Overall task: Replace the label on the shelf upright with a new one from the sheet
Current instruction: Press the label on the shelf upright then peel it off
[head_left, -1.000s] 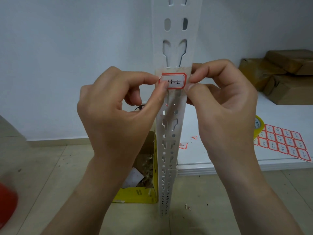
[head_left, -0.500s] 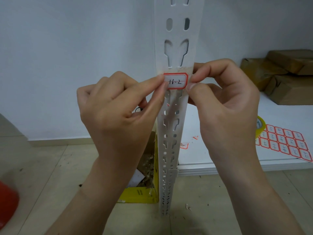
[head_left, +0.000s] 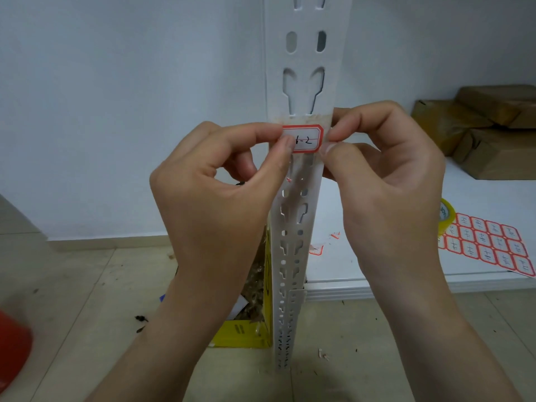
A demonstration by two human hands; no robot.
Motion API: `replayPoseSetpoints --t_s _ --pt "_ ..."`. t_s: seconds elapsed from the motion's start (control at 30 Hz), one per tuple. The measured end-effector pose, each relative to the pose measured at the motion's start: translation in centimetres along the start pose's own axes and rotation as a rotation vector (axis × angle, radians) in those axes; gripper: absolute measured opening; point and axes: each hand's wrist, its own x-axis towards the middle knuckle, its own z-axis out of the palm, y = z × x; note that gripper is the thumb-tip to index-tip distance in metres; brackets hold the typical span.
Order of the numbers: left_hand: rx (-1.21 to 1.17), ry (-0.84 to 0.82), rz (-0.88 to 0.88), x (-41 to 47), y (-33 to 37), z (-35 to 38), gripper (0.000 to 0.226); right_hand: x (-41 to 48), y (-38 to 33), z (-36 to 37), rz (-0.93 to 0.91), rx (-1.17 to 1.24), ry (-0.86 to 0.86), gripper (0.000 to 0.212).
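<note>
Presently, left hand (head_left: 208, 198) pinches red-bordered white paper label (head_left: 306, 140) on white perforated metal upright (head_left: 303, 56); right hand (head_left: 388, 184) pinches upright's edge alongside.

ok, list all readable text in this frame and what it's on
"1-2", handwritten on the red-bordered white label on the white perforated metal upright; the left hand covers its start.
Handwriting on the red-bordered label sheet: too small to read.
Print on the yellow tape roll and yellow cardboard box: blurred.
</note>
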Motion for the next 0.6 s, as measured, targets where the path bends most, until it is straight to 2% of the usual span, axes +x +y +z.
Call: replayPoseSetpoints --t_s 0.13,0.37,0.47,0.6 --pt "-0.030 -0.022 -0.019 0.2 0.2 -0.2 0.009 0.0 0.0 0.0 0.006 -0.009 0.001 0.019" --pt "0.157 0.110 0.196 -0.1 -1.2 -0.1 0.010 0.0 0.1 0.0 0.013 0.007 0.005 0.019" --pt "0.178 0.130 0.237 -0.2 -1.5 0.2 0.013 0.0 0.2 0.0 0.014 0.004 0.008 0.017" --pt "0.185 0.129 0.282 -0.2 -1.8 0.2 0.005 0.0 0.2 -0.1 0.010 -0.010 0.010 0.018"
